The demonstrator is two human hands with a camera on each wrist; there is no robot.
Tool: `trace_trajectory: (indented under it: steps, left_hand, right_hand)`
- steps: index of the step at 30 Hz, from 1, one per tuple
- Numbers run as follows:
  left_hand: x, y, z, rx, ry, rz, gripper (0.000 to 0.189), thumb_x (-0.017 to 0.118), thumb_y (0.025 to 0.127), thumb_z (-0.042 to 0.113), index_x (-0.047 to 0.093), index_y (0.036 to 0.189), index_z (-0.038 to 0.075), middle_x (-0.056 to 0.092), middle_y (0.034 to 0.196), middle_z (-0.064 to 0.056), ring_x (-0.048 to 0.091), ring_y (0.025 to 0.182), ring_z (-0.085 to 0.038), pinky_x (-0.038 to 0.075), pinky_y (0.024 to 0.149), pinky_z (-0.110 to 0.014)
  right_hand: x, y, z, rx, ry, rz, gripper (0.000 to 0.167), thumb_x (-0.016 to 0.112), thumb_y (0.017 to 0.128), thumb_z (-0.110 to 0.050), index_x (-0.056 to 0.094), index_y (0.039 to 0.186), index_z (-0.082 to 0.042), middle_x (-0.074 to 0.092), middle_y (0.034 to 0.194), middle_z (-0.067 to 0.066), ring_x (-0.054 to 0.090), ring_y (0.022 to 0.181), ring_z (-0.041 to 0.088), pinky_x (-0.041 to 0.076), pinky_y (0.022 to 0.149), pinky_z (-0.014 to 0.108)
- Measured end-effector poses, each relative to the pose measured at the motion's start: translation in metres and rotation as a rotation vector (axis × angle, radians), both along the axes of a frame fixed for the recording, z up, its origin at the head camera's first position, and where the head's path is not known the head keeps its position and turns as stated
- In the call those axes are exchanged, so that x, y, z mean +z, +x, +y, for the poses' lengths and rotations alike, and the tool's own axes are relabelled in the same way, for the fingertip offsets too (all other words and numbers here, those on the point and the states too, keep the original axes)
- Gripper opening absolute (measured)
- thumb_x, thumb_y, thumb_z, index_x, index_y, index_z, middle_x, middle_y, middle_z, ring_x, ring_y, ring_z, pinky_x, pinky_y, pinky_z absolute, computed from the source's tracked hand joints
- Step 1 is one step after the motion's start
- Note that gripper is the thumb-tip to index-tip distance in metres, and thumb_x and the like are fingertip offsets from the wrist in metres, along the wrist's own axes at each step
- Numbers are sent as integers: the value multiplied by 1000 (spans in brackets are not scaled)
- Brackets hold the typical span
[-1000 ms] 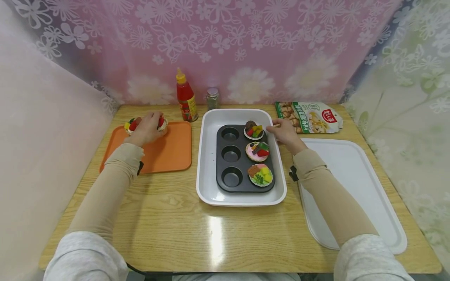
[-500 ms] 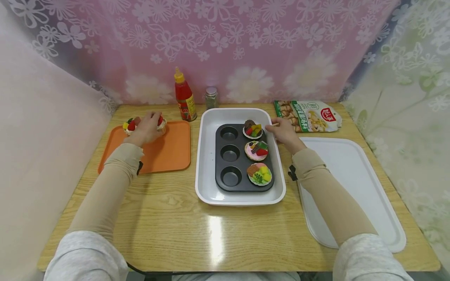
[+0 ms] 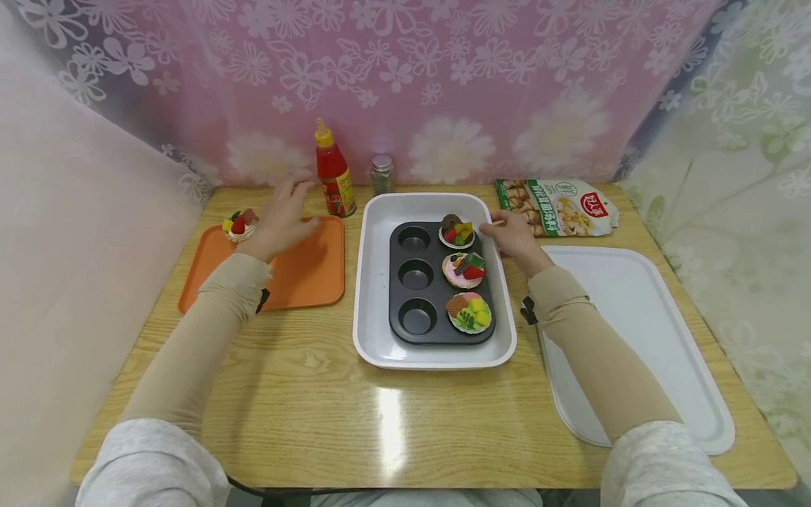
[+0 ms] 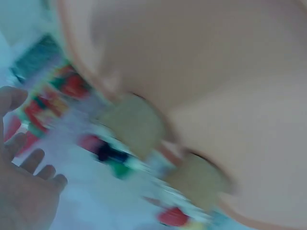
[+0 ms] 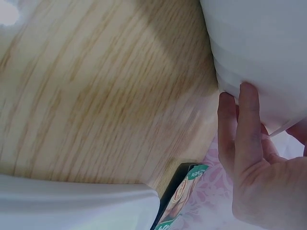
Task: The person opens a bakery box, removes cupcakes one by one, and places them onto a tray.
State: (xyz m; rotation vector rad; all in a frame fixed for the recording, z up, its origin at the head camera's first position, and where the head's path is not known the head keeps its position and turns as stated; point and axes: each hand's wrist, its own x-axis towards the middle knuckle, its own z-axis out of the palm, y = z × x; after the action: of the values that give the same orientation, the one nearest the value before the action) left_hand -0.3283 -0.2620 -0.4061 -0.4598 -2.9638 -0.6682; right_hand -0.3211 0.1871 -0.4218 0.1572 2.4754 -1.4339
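My left hand [image 3: 281, 222] is raised over the orange tray [image 3: 317, 285], fingers spread and holding nothing. A fruit-topped toy tart [image 3: 239, 227] sits at the tray's far left edge; a second tart [image 4: 194, 179] shows beside it in the left wrist view and is hidden by the hand in the head view. My right hand [image 3: 514, 239] grips the right rim of the deep white pan [image 3: 374, 338], fingers against its outer wall and thumb over the edge. Inside stands a black muffin tin [image 3: 434, 282]; three tarts, including a pink one [image 3: 464, 271], fill its right column of cups.
Behind the orange tray stands a red sauce bottle [image 3: 334, 172] with a yellow cap, and a small spice jar [image 3: 382, 176] beside it. A green and white food packet [image 3: 557, 208] lies at the back right. A flat white tray [image 3: 633, 338] lies under my right forearm.
My left hand has let go of the tart on the orange tray, spread its fingers and moved a little right and up toward the bottle. The right hand keeps its grip on the pan.
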Motion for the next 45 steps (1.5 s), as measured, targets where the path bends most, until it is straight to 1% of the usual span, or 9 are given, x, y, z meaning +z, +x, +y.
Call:
trace_trajectory:
  steps: [2,5,8,12,21,31,38,41,45]
  left_hand:
    - [8,0,21,-44,61,8,73,69,98,22,35,161,4,32,164,-20,32,152,-41,32,125,-61]
    - [19,1,54,-112,110,-52,74,69,99,25,34,162,8,35,164,-17,33,152,-38,30,128,-59]
    - [27,2,82,-181,119,-126,78,69,101,29,29,165,11,32,167,-16,31,156,-35,27,131,-56]
    - [31,0,107,-241,121,-177,84,70,100,32,24,167,12,29,171,-14,26,160,-33,22,133,-51]
    - [30,-7,145,-328,73,-179,85,70,101,33,22,169,15,26,174,-13,24,162,-33,18,134,-53]
    - [34,-10,190,-424,41,-239,84,70,102,33,22,168,13,24,174,-12,25,162,-29,23,133,-47]
    - [31,-12,215,-496,29,-287,80,69,102,21,23,167,8,26,173,-15,27,161,-28,24,133,-43]
    - [31,-13,224,-519,18,-308,79,68,102,14,23,167,8,27,172,-14,31,158,-28,29,131,-43]
    - [30,-14,232,-549,-40,-320,77,64,101,0,25,167,10,27,172,-11,34,157,-29,34,127,-43]
  right_hand:
    - [0,0,1,-2,0,-1,48,54,110,-28,48,152,-6,59,144,25,67,115,30,56,72,26]
    - [0,0,2,-4,4,0,47,54,110,-29,50,151,-6,60,142,25,67,110,26,55,70,26]
    - [0,0,3,-5,9,1,47,55,110,-29,50,151,-6,60,143,24,67,108,24,55,69,25]
    - [-1,0,2,-1,4,10,47,55,110,-29,50,151,-6,60,142,24,68,104,22,56,69,25]
    - [-1,1,1,1,-1,20,48,54,110,-29,49,152,-6,60,137,22,68,97,19,57,69,26]
    - [-3,0,0,14,-12,11,48,54,110,-28,49,152,-6,59,143,24,67,108,25,56,69,25]
    - [-4,-1,-3,8,-1,-3,48,54,110,-30,49,152,-6,59,146,25,67,120,33,57,71,26]
    - [-2,-1,-1,7,8,-2,48,54,111,-31,49,152,-7,59,145,24,68,118,32,57,71,26]
    - [0,0,2,26,11,7,48,53,111,-31,49,151,-6,59,143,25,68,106,26,56,69,26]
